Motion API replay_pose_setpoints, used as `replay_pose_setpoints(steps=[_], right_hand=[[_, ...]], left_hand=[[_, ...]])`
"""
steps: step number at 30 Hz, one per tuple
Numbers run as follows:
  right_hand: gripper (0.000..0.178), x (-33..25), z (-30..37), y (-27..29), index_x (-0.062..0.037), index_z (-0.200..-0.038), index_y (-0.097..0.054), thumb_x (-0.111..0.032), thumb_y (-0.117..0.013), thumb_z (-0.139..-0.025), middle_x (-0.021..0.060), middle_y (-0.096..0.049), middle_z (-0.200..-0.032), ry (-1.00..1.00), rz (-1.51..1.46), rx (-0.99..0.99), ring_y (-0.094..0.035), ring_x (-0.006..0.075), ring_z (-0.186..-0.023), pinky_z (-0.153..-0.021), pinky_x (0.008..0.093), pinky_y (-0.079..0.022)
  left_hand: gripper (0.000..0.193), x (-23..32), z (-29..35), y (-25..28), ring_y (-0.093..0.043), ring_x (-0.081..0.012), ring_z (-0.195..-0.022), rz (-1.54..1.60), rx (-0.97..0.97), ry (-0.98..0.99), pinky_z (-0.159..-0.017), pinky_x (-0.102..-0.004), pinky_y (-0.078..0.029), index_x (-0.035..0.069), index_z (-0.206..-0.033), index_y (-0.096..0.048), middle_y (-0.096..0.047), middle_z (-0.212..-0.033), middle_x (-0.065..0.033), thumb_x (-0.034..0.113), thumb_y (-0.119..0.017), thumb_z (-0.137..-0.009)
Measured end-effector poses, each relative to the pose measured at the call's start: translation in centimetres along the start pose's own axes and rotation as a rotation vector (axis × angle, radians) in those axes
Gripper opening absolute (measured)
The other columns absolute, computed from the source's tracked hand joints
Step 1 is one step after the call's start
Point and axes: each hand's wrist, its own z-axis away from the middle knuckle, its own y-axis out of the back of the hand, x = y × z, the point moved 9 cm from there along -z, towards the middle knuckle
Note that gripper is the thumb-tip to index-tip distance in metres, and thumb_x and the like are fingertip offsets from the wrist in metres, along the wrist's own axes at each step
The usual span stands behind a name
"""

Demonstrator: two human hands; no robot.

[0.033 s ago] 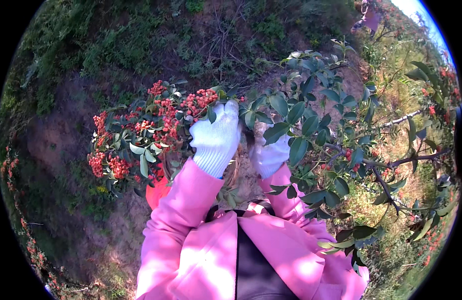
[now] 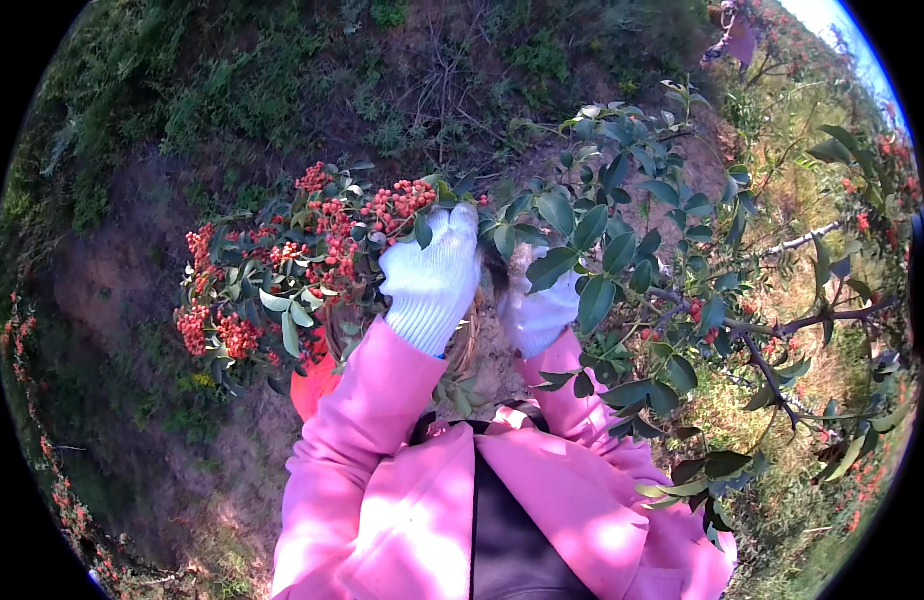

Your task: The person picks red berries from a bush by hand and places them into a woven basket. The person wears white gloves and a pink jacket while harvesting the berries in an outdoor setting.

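Observation:
Both my hands wear white knit gloves and are raised in front of my chest, a narrow gap between them. My left hand [image 2: 434,275] is closed, its curled fingers at the right end of a cluster of small red berries [image 2: 399,205], where leaves meet the stem. What exactly lies between these fingertips is hidden. My right hand [image 2: 540,305] is beside it, fingers curled and partly covered by broad green leaves [image 2: 594,228]; I cannot make out what they hold. More red berry clusters [image 2: 334,235] hang among leaves to the left of my left hand.
A thin woody branch [image 2: 752,328] reaches in from the right, past my right forearm. A bright red object [image 2: 315,385] shows beside my left sleeve, below the berries. Bare soil [image 2: 112,290] and low green weeds [image 2: 272,70] lie beyond.

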Motion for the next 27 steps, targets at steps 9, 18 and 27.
replay_pose_setpoints(steps=[9,18,27], right_hand=[[0.024,2.9,3.0,-2.7,-0.0060,-0.110,-0.054,-0.020,-0.046,-0.092,0.0091,-0.058,-0.102,-0.151,-0.146,0.001,-0.057,0.0247,-0.088,-0.080,0.0339,-0.046],[0.018,3.3,0.9,-2.4,-0.0092,-0.085,-0.061,-0.018,-0.068,-0.071,0.0094,-0.059,-0.089,-0.249,-0.803,0.189,-0.055,0.0311,-0.082,-0.068,0.0428,-0.045],[0.043,3.6,2.1,-3.7,-0.0127,-0.116,-0.053,-0.024,-0.068,-0.078,0.0089,-0.058,-0.109,-0.253,-0.783,-0.028,-0.058,0.0293,-0.100,-0.082,0.0399,-0.048]], left_hand=[[0.024,2.4,3.3,2.2,-0.063,-0.0297,-0.076,0.468,-0.125,-0.297,-0.062,-0.0401,-0.050,0.007,-0.095,-0.062,-0.062,-0.086,-0.0120,0.017,-0.063,-0.073],[0.032,-0.2,-1.3,8.6,-0.057,-0.0042,-0.052,1.469,-0.391,0.046,-0.044,-0.0165,-0.042,-0.003,-0.116,-0.057,-0.067,-0.080,-0.0050,0.022,-0.049,-0.095],[0.029,-0.1,-10.1,0.4,-0.059,-0.0108,-0.071,0.346,-0.782,-0.260,-0.067,-0.0274,-0.049,0.009,-0.113,-0.061,-0.064,-0.085,-0.0028,0.019,-0.055,-0.087]])
